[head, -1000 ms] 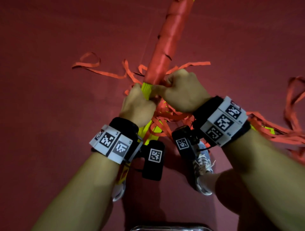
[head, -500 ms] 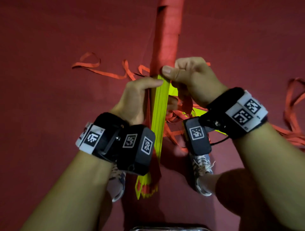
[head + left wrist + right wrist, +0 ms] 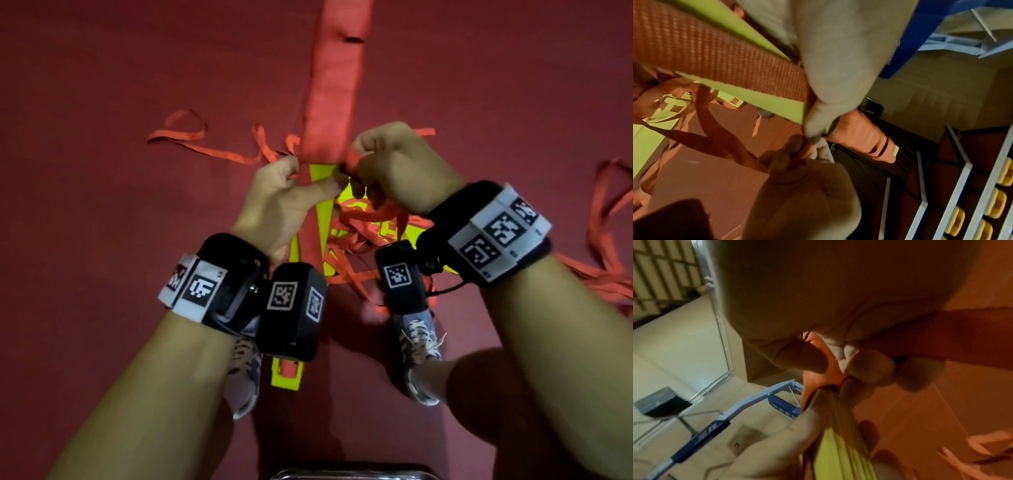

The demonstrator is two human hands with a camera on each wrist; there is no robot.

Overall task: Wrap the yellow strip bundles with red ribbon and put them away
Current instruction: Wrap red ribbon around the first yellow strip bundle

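The left hand (image 3: 284, 202) is closed round the bundle (image 3: 324, 219), thumb laid across its flat face. The right hand (image 3: 394, 171) pinches the ribbon (image 3: 332, 85) between thumb and curled fingers (image 3: 869, 366), right at the near edge of the wrapped part. The hands nearly touch.

The bundle is a long, flat stack of thin yellow strips. The right wrist view shows their edges as fine layers (image 3: 838, 443). A red band (image 3: 715, 53) with a woven grid texture runs down the middle of the bare yellow face. The far part is covered in overlapping red turns with small gaps.

It is held above the red floor (image 3: 102, 102). Its long axis runs straight away from the person, with the bare near end between the shoes (image 3: 418, 353) and the wrapped end out of view ahead. Tangled strands (image 3: 366, 222) of thin ribbon lie below the hands.
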